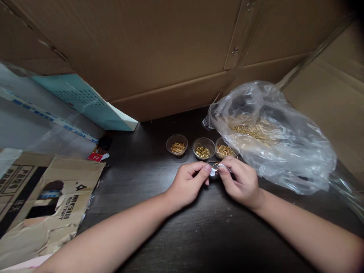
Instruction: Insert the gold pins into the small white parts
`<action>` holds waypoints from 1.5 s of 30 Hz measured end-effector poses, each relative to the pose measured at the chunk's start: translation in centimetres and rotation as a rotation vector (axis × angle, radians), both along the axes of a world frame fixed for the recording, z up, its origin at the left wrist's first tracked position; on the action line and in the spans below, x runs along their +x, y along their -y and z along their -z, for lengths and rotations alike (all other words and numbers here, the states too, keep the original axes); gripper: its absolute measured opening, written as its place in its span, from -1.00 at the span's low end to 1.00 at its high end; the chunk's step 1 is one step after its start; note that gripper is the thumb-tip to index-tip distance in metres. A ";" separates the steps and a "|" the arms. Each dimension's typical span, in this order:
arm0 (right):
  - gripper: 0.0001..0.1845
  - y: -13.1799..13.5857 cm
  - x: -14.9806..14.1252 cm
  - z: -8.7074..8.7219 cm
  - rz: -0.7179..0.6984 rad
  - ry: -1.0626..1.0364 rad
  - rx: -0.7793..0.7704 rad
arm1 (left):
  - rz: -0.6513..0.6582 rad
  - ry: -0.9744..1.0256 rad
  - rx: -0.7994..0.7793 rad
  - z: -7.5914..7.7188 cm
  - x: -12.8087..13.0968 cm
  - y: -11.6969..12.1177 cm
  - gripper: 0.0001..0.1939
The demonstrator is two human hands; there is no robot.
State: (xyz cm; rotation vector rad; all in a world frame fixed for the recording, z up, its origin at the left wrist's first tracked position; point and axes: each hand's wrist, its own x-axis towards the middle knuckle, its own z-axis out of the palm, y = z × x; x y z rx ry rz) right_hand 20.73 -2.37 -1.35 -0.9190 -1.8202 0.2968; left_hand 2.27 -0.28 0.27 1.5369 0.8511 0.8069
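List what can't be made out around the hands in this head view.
Head view:
- small white piece between the left hand and right hand: shape hidden by the fingers
- gold pins: blurred by the plastic bag
- rightmost cup: partly hidden by the bag
- printed cardboard: cut off by the left edge

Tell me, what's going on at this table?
A person is working with bare hands at a dark wooden table. The left hand and right hand meet, pinching a small white piece between them, beside a few gold-coloured pins. Just beyond stand three clear cups of short gold-coloured pins, and to the right a crumpled plastic bag holds many more. Torn cardboard lies at the left, and a large cardboard panel rises behind.
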 end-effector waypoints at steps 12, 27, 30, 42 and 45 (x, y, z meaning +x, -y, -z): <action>-0.87 0.1 0.2 0.3 0.012 0.038 -0.011 | 0.017 -0.121 0.223 -0.1 0.2 0.5 -0.72; -0.86 -0.4 0.4 0.5 -0.053 0.110 -0.046 | 0.007 -0.389 0.599 0.8 -0.3 0.7 -0.75; -0.84 -0.4 0.4 0.6 -0.060 0.146 -0.063 | 0.011 -0.458 0.677 0.8 -0.5 0.8 -0.74; -0.81 -0.6 0.4 0.3 -0.131 0.074 -0.129 | 0.062 -0.497 0.551 0.7 -0.4 0.6 -0.71; -0.82 -0.6 0.3 0.2 -0.134 0.054 -0.145 | 0.084 -0.458 0.527 0.8 -0.3 0.6 -0.72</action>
